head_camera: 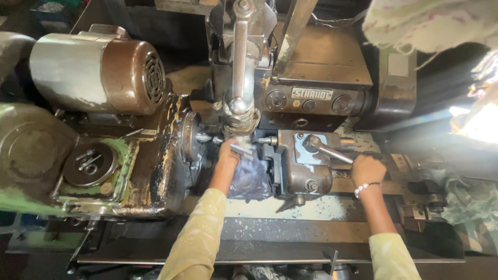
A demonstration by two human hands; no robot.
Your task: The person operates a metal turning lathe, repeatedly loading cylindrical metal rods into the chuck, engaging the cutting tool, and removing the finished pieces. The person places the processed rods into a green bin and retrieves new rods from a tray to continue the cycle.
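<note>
A left hand (228, 153) is closed around a small metal rod (243, 151) just beside the round chuck (190, 136) of a greasy lathe (155, 171). The right hand (367, 169) is wrapped on the end of a steel lever (328, 149) atop the tool block (303, 166), well apart from the left. A brown motor (98, 70) is mounted behind, and pale cloth (430, 23) is hung above in a dim workshop.

Lathe body (155, 171) of chipped, oil-blackened painted metal, motor (93, 72) with dull brushed-steel shell and brown glossy end cap, upright lever (239, 57) polished bright steel, left hand (228, 155) at a small shiny metal piece (241, 150), right hand (367, 170) above a white bead bracelet (366, 189), sleeves matt yellow cloth.
</note>
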